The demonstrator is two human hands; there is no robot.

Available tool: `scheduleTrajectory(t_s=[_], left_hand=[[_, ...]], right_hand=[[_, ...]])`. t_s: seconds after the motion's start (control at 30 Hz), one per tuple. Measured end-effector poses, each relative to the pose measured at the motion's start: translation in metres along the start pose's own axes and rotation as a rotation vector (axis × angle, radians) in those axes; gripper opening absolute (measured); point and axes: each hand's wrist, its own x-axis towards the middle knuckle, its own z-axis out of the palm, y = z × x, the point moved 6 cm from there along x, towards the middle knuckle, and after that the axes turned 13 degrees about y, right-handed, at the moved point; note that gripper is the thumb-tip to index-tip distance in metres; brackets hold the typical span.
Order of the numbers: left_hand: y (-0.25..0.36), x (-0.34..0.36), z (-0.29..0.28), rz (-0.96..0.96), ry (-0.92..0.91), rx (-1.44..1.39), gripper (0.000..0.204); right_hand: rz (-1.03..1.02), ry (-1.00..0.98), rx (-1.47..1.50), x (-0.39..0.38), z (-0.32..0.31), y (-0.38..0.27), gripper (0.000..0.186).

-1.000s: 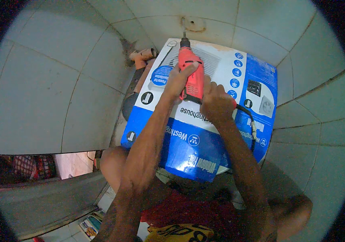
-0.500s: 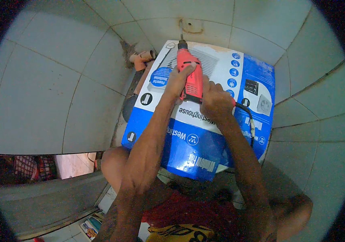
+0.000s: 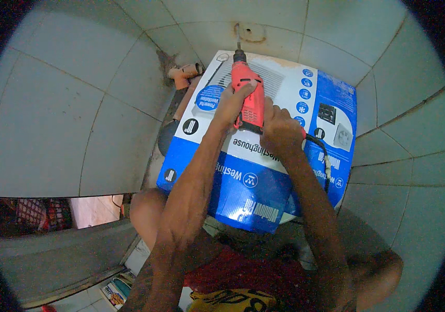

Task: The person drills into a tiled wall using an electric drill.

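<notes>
A red electric drill [image 3: 251,96] lies above a blue and white cardboard box, its bit [image 3: 238,40] pointing at the tiled wall. The bit's tip meets or nearly touches the wall beside a stained hole; I cannot tell if it has gone in. My left hand [image 3: 231,106] wraps around the drill's body from the left, thumb on top. My right hand [image 3: 280,127] is closed around its handle on the right, hiding most of the handle. From there a black power cord [image 3: 322,145] runs down across the box [image 3: 191,161].
White tiled wall [image 3: 347,36] rises ahead and along both sides. Orange pipe fittings [image 3: 183,75] stand left of the box in the corner. At lower left, a ledge [image 3: 72,249] borders an opening with a dark crate [image 3: 38,214]. My bent knees flank the box.
The drill, box and wall appear shifted very slightly to the right in the picture. Both hands keep the same grip, and the bit stays at the same spot by the stained hole.
</notes>
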Motion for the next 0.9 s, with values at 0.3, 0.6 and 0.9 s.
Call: scheduleTrajectory(t_s=[0.3,0.6,0.9], left_hand=[[-0.007,0.009,0.0,-0.022,-0.022,-0.031,0.056],[0.001,-0.002,0.001,-0.026,0.007,-0.01,0.054],[0.004,-0.003,-0.003,0.009,0.021,0.069,0.05]], right_hand=[[0.008,0.04,0.123,-0.001,0.0,0.004,0.07],[0.056,-0.083,0.157,0.003,-0.002,0.005,0.07],[0.062,-0.143,0.133,0.0,0.004,0.003,0.071]])
